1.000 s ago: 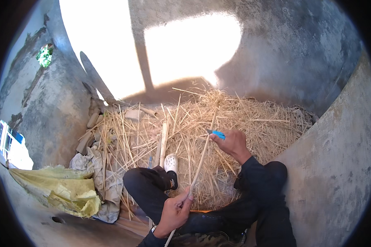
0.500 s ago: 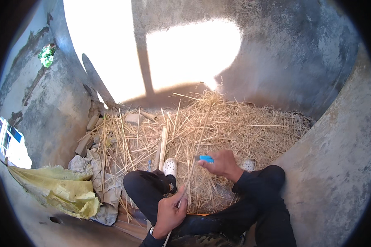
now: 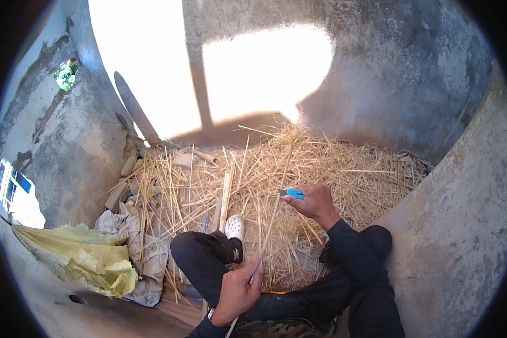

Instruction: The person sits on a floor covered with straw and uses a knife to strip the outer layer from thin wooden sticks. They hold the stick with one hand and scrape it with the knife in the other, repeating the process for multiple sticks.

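Observation:
A long, thin bamboo strip (image 3: 271, 230) slants up from my lap toward the heap of shavings, its far end lost among them. Its near part is pinched in my left hand (image 3: 239, 290), thumb and fingers closed around it, and its tail passes under the wrist. My right hand (image 3: 314, 203) is closed on a blue utility knife (image 3: 294, 194), farther along the strip. The knife's dark tip points left and lies at the strip; whether the blade touches it I cannot tell.
Pale shavings (image 3: 343, 169) cover the floor between my legs and the far wall (image 3: 388, 73). Flat slats (image 3: 226, 194) lie left of my white clog (image 3: 235, 227). A torn yellow sack (image 3: 79, 259) and rubble (image 3: 130, 169) are at left. A concrete wall (image 3: 450, 225) slopes close on my right.
My right hand has moved with the knife up and slightly right, farther along the strip from my left hand. My left hand keeps its grip, nearly in place.

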Action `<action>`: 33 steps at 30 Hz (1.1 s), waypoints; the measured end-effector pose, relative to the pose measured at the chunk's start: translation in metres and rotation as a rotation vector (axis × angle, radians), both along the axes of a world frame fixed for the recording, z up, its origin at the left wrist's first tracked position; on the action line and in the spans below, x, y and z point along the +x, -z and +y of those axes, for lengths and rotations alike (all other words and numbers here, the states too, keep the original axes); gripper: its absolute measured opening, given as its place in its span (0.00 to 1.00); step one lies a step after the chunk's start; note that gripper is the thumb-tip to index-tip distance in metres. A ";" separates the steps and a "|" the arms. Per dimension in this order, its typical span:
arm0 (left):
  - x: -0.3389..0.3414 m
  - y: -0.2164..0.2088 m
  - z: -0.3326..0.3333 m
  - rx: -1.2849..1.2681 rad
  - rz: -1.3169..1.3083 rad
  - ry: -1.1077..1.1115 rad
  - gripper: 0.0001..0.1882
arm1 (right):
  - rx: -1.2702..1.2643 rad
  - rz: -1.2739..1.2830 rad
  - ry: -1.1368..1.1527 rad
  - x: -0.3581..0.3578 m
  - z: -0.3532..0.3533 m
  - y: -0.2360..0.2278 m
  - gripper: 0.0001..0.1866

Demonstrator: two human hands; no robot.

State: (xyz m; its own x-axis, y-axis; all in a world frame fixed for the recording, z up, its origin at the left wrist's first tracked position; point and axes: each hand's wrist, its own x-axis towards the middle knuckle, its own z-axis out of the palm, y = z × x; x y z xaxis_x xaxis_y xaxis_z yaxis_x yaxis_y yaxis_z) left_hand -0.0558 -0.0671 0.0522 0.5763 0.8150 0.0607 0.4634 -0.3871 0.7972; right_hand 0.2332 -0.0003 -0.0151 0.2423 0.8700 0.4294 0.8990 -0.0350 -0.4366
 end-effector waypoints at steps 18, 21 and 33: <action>-0.013 0.032 0.002 -0.532 -0.294 -0.057 0.20 | -0.406 0.270 0.210 0.031 0.001 -0.039 0.38; -0.007 0.031 0.012 -0.570 -0.395 -0.073 0.20 | -0.201 0.164 -0.118 -0.019 -0.030 -0.031 0.37; -0.002 0.007 0.012 -0.175 -0.119 -0.054 0.19 | -0.064 -0.011 -0.246 -0.048 -0.037 -0.026 0.38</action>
State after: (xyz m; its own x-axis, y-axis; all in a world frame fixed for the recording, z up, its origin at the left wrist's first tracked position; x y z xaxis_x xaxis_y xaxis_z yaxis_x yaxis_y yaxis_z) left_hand -0.0575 -0.0549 0.0453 0.5288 0.8485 -0.0200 0.3786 -0.2147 0.9003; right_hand 0.1848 -0.0376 0.0106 0.0154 0.9278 0.3727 0.8886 0.1582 -0.4306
